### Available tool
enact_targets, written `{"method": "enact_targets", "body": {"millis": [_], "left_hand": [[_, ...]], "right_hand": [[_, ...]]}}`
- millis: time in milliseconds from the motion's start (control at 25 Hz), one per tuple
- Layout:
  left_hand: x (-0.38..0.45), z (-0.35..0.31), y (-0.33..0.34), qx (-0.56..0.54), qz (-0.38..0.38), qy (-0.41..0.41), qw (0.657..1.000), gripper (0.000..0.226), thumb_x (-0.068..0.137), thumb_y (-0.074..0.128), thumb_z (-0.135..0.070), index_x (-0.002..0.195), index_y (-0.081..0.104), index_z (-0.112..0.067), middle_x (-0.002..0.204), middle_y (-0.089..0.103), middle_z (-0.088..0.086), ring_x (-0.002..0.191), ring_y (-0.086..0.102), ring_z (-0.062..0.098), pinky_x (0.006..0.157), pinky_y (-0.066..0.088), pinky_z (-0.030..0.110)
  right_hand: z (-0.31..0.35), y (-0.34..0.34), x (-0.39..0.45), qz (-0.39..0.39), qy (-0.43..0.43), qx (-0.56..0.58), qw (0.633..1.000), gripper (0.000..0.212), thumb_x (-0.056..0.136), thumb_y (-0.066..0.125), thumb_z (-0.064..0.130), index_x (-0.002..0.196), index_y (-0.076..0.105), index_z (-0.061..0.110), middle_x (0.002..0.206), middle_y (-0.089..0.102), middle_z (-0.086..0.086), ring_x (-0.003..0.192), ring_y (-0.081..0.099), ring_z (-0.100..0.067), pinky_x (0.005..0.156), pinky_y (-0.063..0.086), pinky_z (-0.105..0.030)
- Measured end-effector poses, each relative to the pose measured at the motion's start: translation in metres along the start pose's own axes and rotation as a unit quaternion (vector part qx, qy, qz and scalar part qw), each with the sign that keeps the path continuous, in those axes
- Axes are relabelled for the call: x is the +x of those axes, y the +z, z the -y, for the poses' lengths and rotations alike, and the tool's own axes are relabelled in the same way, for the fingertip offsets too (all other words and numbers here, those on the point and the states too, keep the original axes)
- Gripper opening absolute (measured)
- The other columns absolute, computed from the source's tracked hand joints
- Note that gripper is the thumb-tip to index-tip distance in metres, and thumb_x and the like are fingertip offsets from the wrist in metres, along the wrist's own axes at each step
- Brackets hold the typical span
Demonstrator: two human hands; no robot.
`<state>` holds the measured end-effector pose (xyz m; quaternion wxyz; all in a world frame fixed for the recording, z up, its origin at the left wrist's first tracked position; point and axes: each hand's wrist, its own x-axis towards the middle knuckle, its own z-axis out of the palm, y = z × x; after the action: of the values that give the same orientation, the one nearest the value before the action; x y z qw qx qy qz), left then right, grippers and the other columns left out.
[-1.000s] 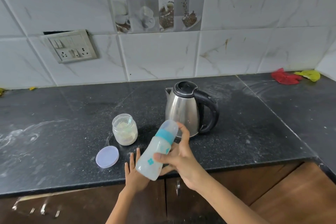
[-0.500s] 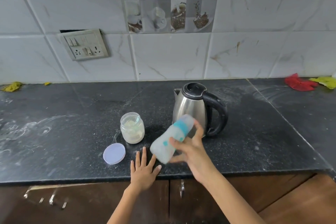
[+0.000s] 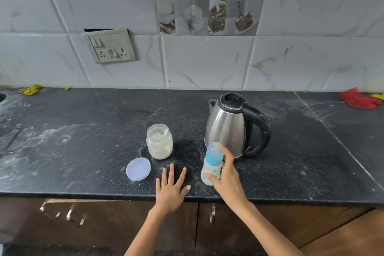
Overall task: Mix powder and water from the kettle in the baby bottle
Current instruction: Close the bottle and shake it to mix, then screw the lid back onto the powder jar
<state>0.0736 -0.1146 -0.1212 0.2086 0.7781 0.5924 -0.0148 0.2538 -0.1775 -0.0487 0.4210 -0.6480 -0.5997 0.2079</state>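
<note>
Now upright on counter (image 3: 291,172), baby bottle (image 3: 211,169) gripped by right hand (image 3: 227,176), left hand (image 3: 171,188) still flat.

Both forearms reach up from the bottom edge of the view, bare to the wrist. The left hand (image 3: 170,190) lies palm down on the surface (image 3: 83,151) near its front edge, its 4 fingers straight and slightly spread, pointing away from the body, the thumb angled out to the right. The right hand (image 3: 227,176) is raised a little further forward, wrist bent, and grips the baby bottle (image 3: 212,164): its thumb presses the bottle's lower front, while the fingers curl round its right side, the index finger stretched up toward the cap.
</note>
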Motion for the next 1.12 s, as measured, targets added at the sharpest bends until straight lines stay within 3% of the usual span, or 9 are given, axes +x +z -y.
{"method": "enact_targets", "body": {"millis": [80, 200, 280, 440, 560, 680, 880, 1000, 1120], "left_hand": [[0.001, 0.001, -0.001, 0.000, 0.003, -0.002, 1.000, 0.060, 0.097, 0.024, -0.057, 0.147, -0.008, -0.044, 0.158, -0.024, 0.000, 0.145, -0.024, 0.027, 0.116, -0.009, 0.048], [0.001, 0.001, 0.000, -0.002, 0.006, -0.003, 1.000, 0.061, 0.097, 0.024, -0.057, 0.147, -0.008, -0.045, 0.158, -0.024, 0.000, 0.145, -0.024, 0.026, 0.116, -0.009, 0.048], [0.002, 0.002, 0.001, 0.000, 0.005, -0.003, 1.000, 0.061, 0.097, 0.024, -0.057, 0.146, -0.009, -0.045, 0.158, -0.025, 0.000, 0.145, -0.024, 0.027, 0.116, -0.009, 0.049], [0.003, 0.003, 0.001, 0.002, 0.008, 0.001, 1.000, 0.061, 0.097, 0.022, -0.057, 0.146, -0.010, -0.044, 0.158, -0.025, 0.001, 0.144, -0.024, 0.027, 0.116, -0.008, 0.049], [0.002, 0.003, 0.001, 0.002, 0.004, 0.001, 1.000, 0.061, 0.097, 0.022, -0.057, 0.147, -0.010, -0.043, 0.158, -0.024, 0.001, 0.145, -0.023, 0.027, 0.117, -0.007, 0.050], [-0.004, -0.001, -0.003, -0.014, -0.005, 0.016, 1.000, 0.062, 0.098, 0.025, -0.054, 0.148, -0.008, -0.038, 0.158, -0.022, 0.003, 0.145, -0.023, 0.026, 0.117, -0.007, 0.048], [-0.033, 0.018, -0.021, -0.090, -0.142, 0.053, 0.984, 0.055, 0.098, 0.039, -0.044, 0.149, 0.023, -0.030, 0.161, 0.005, 0.005, 0.149, -0.001, 0.021, 0.120, 0.004, 0.040], [-0.048, 0.048, -0.040, -0.100, -0.260, 0.010, 0.961, 0.048, 0.094, 0.055, -0.035, 0.138, 0.047, -0.017, 0.152, 0.037, 0.011, 0.143, 0.029, 0.029, 0.115, 0.024, 0.043], [-0.041, 0.082, -0.061, -0.105, -0.281, -0.053, 0.952, 0.060, 0.085, 0.068, -0.038, 0.135, 0.050, -0.011, 0.146, 0.044, 0.014, 0.136, 0.040, 0.032, 0.110, 0.032, 0.044]], "right_hand": [[-0.010, 0.009, 0.000, -0.004, 0.004, -0.020, 1.000, 0.090, 0.081, 0.079, 0.013, 0.142, 0.016, 0.034, 0.152, 0.040, -0.005, 0.133, 0.049, -0.027, 0.102, 0.048, -0.041], [-0.015, 0.019, 0.003, -0.019, 0.017, -0.003, 1.000, 0.108, 0.077, 0.082, 0.012, 0.138, 0.005, 0.057, 0.147, 0.046, -0.002, 0.131, 0.051, -0.020, 0.102, 0.048, -0.040], [-0.019, 0.022, 0.007, -0.021, 0.044, 0.035, 0.998, 0.112, 0.074, 0.084, 0.012, 0.142, 0.006, 0.055, 0.137, 0.049, 0.007, 0.128, 0.053, -0.016, 0.104, 0.049, -0.041], [-0.022, 0.024, 0.013, -0.024, 0.068, 0.080, 0.994, 0.097, 0.072, 0.087, 0.013, 0.147, 0.026, 0.022, 0.136, 0.054, -0.001, 0.124, 0.055, -0.016, 0.099, 0.053, -0.045], [-0.017, 0.025, 0.002, -0.075, 0.083, 0.090, 0.990, 0.092, 0.067, 0.090, 0.016, 0.141, 0.037, 0.015, 0.132, 0.054, 0.000, 0.115, 0.058, -0.009, 0.092, 0.056, -0.033], [-0.010, 0.035, -0.028, -0.166, 0.095, 0.085, 0.978, 0.068, 0.072, 0.085, 0.007, 0.128, 0.048, 0.021, 0.119, 0.058, 0.004, 0.099, 0.062, -0.001, 0.074, 0.061, -0.027], [0.015, 0.057, -0.042, -0.072, 0.062, 0.077, 0.993, 0.038, 0.080, 0.076, 0.001, 0.111, 0.060, 0.016, 0.112, 0.062, -0.001, 0.089, 0.066, -0.006, 0.067, 0.060, -0.023], [0.029, 0.070, -0.023, -0.024, 0.052, 0.071, 0.996, 0.028, 0.085, 0.072, 0.005, 0.110, 0.062, 0.014, 0.111, 0.061, 0.001, 0.088, 0.066, -0.005, 0.067, 0.058, -0.019], [0.040, 0.087, -0.005, 0.019, 0.039, 0.067, 0.997, 0.023, 0.087, 0.070, 0.010, 0.107, 0.063, 0.017, 0.111, 0.060, 0.003, 0.088, 0.067, -0.005, 0.069, 0.059, -0.022]]}}
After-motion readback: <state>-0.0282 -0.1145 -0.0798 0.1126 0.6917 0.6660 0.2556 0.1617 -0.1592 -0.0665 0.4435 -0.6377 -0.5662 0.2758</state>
